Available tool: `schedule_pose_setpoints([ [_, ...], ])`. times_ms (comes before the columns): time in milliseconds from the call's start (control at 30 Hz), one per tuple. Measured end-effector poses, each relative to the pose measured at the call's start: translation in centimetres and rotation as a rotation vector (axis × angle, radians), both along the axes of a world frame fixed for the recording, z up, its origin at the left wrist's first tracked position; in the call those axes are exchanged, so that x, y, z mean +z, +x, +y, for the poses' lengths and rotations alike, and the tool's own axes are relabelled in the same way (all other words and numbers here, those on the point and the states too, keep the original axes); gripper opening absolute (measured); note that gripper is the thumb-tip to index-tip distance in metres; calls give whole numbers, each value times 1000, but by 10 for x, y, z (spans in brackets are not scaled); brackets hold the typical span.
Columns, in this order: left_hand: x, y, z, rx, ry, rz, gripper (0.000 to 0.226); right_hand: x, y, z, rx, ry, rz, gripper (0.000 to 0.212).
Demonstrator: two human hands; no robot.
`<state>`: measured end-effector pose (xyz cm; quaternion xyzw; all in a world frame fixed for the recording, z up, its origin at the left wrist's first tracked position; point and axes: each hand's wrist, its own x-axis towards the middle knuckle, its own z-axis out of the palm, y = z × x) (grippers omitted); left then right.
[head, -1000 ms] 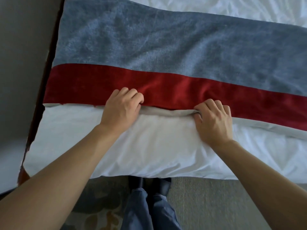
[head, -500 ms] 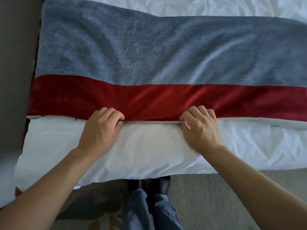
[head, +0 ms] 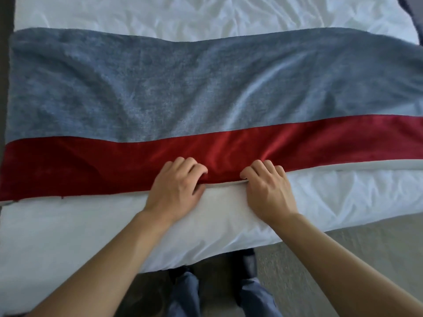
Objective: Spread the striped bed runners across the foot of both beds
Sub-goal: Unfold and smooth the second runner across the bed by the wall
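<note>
Head view: both hands' curled fingers (head: 194, 168) pinch the runner (head: 206, 99) edge on white bedding (head: 343, 195); carpet (head: 354, 252), seemingly.

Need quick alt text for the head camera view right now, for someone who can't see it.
Both hands, left hand and right hand, grip the near edge of a grey and red striped bed runner lying across a white bed. The person's legs and carpet show below.

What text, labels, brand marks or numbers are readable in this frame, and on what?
None. No readable text on the bed runner, neither its blue-grey band nor its red stripe.
No tag or print shows on the white bedding or the carpet.
Left hand and right hand grip the runner's near edge.
</note>
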<state>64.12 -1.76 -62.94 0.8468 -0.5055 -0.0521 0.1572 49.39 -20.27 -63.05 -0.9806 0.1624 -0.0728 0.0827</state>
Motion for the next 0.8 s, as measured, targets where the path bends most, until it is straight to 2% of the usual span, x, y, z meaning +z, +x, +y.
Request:
schedule_pose_setpoints([
  [100, -7, -13, -11, -3, 7, -18, 3, -3, -13, -28, -31, -29, -11, 22],
  [267, -9, -35, -7, 6, -8, 37, 13, -7, -27, -42, 107, 21, -15, 17],
  [400, -2, -43, -26, 163, 12, 83, 15, -8, -29, -61, 110, 38, 2, 19],
  [533, -6, -79, -21, 220, 86, 94, 27, -6, -55, -68, 166, 95, 56, 20],
  [633, 3, -80, -29, 286, 35, 125, 31, 1, -58, -78, 183, 143, 48, 10],
  [733, 9, -74, -67, 279, -51, 60, 24, 8, -38, -89, 153, 186, -24, 24],
  [800, 8, -66, -99, 285, -41, 32, 26, 9, -19, -96, 147, 194, -20, 40],
])
